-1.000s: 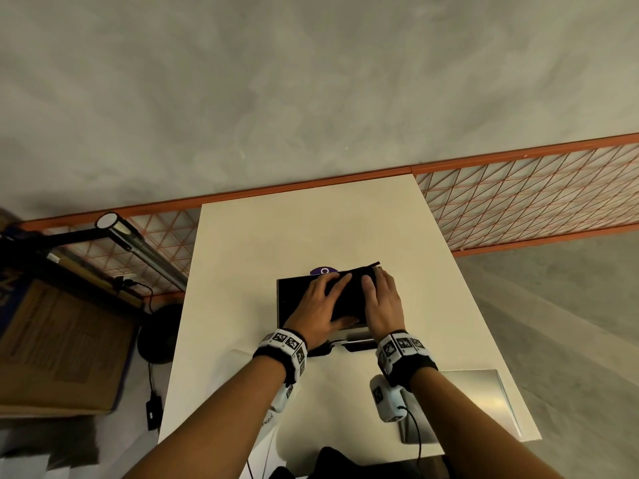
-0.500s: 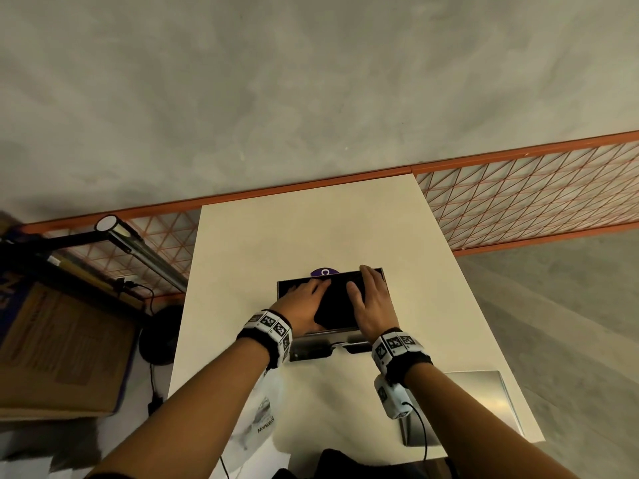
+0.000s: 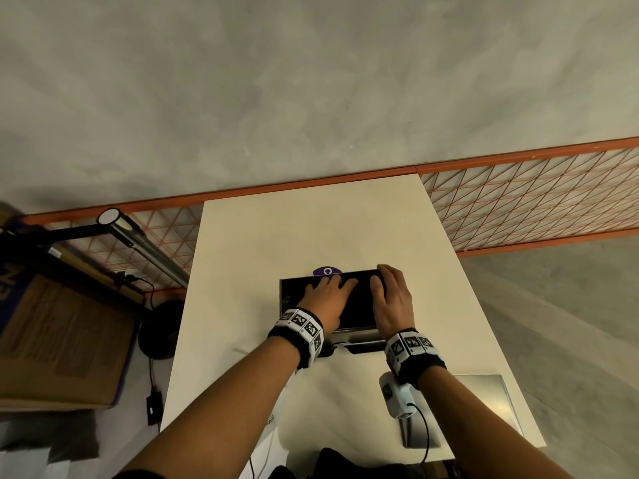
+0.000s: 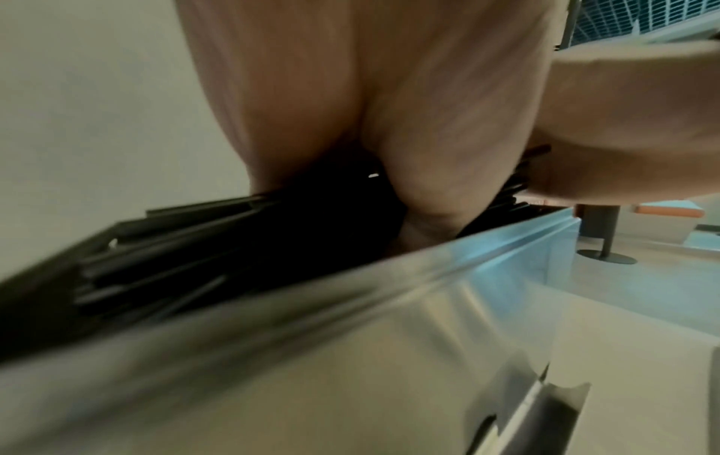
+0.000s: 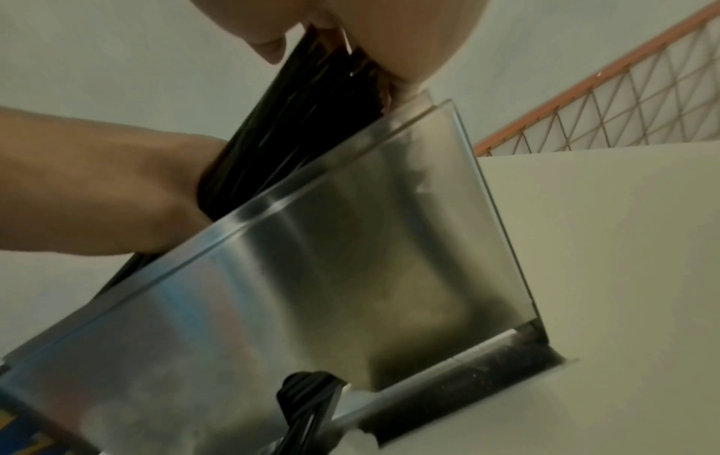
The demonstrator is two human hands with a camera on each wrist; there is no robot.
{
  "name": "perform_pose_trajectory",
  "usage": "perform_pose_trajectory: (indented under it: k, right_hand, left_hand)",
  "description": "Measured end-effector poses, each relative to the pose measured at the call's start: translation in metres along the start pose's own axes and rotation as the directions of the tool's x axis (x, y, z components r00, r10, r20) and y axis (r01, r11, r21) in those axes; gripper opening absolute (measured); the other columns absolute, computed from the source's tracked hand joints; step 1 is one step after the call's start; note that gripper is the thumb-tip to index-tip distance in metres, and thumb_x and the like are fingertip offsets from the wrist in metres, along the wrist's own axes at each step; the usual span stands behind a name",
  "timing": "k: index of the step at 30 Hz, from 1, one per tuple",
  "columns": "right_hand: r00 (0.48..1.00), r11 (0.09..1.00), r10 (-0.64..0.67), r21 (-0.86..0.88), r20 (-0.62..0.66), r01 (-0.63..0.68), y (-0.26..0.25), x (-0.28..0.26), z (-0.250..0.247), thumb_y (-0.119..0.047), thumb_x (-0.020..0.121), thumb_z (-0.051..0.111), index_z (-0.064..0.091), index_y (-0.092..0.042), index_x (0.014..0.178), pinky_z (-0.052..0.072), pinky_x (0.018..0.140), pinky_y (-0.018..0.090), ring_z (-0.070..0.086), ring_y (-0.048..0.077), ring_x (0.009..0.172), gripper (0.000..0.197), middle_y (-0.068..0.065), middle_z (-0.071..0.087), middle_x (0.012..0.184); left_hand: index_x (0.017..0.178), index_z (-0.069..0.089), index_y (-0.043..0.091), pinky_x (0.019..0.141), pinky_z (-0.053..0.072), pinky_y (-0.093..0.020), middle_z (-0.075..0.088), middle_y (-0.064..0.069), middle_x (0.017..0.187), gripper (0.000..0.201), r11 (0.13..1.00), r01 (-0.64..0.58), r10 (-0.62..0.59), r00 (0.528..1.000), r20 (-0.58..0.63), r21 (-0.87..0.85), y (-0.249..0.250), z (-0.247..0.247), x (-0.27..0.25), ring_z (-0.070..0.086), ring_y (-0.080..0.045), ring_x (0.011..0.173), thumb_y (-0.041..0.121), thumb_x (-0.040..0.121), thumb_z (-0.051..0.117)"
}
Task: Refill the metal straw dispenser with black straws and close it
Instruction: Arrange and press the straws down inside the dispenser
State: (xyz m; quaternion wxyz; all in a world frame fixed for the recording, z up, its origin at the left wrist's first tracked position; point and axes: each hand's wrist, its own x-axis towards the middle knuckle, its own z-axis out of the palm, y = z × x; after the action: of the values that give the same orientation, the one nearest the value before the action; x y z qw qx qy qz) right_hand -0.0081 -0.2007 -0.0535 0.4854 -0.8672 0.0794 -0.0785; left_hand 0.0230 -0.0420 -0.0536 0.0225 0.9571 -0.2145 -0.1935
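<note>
Seen from above: a white table (image 3: pixel 262 254) with an open metal straw dispenser (image 3: pixel 290 299) near its middle, full of black straws (image 3: pixel 359 309) lying lengthwise from left to right.

Left hand (image 3: pixel 325 299) laid palm-down on the straws toward the left half of the box, fingers (image 3: pixel 345 283) spread fairly wide and nearly straight, pressing flat rather than gripping. Right hand (image 3: pixel 392 299) set on the right half, fingers extended toward the far edge of the box and close together, thumb (image 3: pixel 375 288) pointing inward toward the left hand; whether the fingertips curl over the far rim cannot be told. Both wrists wrapped in black bands with black-and-white square markers.

From the left wrist, blurred: palm (image 4: pixel 370 92) down on the bundle of straws (image 4: pixel 187 258), with the shiny front wall of the dispenser (image 4: pixel 389 323) below. From the right wrist: straws (image 5: pixel 280 129) above the brushed metal front wall (image 5: pixel 331 246), with the dark dispensing slot (image 5: pixel 467 363) along the bottom edge.

Flat metal lid (image 3: pixel 484 402) lying apart on the table, near the right corner closest to the viewer, not on the box. Purple round sticker (image 3: pixel 326 271) just behind the dispenser. Orange wire-mesh railing (image 3: pixel 536 198) beyond the table's far edge, cardboard box (image 3: pixel 62 340) on the floor at left.
</note>
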Motion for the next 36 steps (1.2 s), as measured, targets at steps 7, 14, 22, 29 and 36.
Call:
perform_pose_trajectory:
  k: [7, 14, 22, 29, 36]
  right_hand:
    - [0.960, 0.934, -0.175, -0.271, 0.219, 0.232, 0.015, -0.006, 0.019, -0.022, 0.102, 0.046, 0.062, -0.003, 0.120, 0.046, 0.100, 0.034, 0.055, 0.027, 0.117, 0.031, 0.011, 0.056, 0.130]
    - [0.862, 0.601, -0.360, -0.618, 0.357, 0.507, 0.004, 0.006, 0.018, -0.026, 0.093, 0.042, 0.061, -0.015, 0.096, 0.044, 0.093, 0.043, 0.057, 0.029, 0.100, 0.022, 0.005, 0.062, 0.103]
    - [0.819, 0.499, -0.302, -0.651, 0.488, 0.572, -0.002, -0.012, 0.019, -0.039, 0.098, 0.038, 0.056, -0.021, 0.096, 0.041, 0.086, 0.050, 0.050, 0.030, 0.093, 0.026, 0.003, 0.057, 0.097]
    - [0.788, 0.473, -0.350, -0.630, 0.507, 0.616, 0.009, -0.039, 0.006, -0.041, 0.100, 0.038, 0.052, -0.021, 0.106, 0.040, 0.079, 0.047, 0.048, 0.029, 0.090, 0.024, 0.002, 0.053, 0.101]
    - [0.775, 0.421, -0.311, -0.652, 0.549, 0.631, 0.000, -0.039, 0.004, -0.039, 0.102, 0.034, 0.055, -0.018, 0.106, 0.039, 0.072, 0.045, 0.051, 0.028, 0.087, 0.030, 0.001, 0.057, 0.099]
  left_hand:
    - [0.161, 0.030, 0.024, 0.121, 0.032, -0.040, 0.031, -0.002, 0.156, 0.089, 0.916, -0.070, 0.034, 0.995, -0.098, -0.394, -0.043, 0.025, -0.018, 0.032, -0.022, 0.146, 0.060, 0.089, 0.069]
    - [0.165, 0.008, 0.018, 0.129, 0.008, -0.048, 0.014, -0.004, 0.167, 0.122, 0.986, -0.075, 0.054, 0.989, -0.141, -0.148, -0.033, 0.038, -0.031, 0.013, -0.024, 0.155, 0.079, 0.077, 0.065]
    - [0.144, 0.040, 0.020, 0.116, 0.036, -0.039, 0.049, -0.001, 0.128, 0.091, 0.994, -0.053, 0.021, 0.955, -0.296, -0.099, -0.020, 0.050, -0.039, 0.049, -0.024, 0.120, 0.073, 0.075, 0.067]
    - [0.151, 0.038, 0.017, 0.125, 0.021, -0.055, 0.034, -0.005, 0.154, 0.103, 0.997, -0.049, 0.022, 0.910, -0.413, -0.055, -0.011, 0.066, -0.056, 0.031, -0.025, 0.147, 0.076, 0.071, 0.065]
    - [0.162, 0.015, 0.019, 0.127, 0.011, -0.056, 0.022, -0.003, 0.165, 0.118, 0.990, 0.030, -0.058, 0.976, -0.210, -0.135, -0.007, 0.063, -0.050, 0.017, -0.023, 0.156, 0.079, 0.071, 0.061]
